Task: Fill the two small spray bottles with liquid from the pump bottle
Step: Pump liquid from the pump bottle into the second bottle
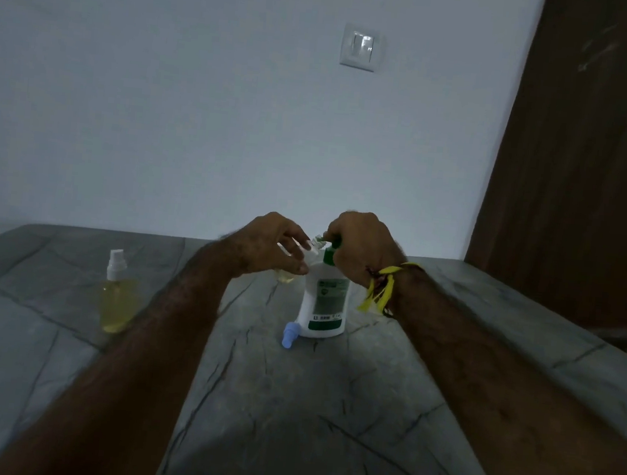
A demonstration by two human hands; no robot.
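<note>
Fingers (299, 253) round tilted spray bottle (294, 260), neck toward pump bottle (323, 299).

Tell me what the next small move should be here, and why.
Probably press the pump head down: the right hand sits on top of the pump bottle, and the left hand holds an open small spray bottle tilted with its neck at the nozzle. Its blue spray cap lies on the table.
</note>
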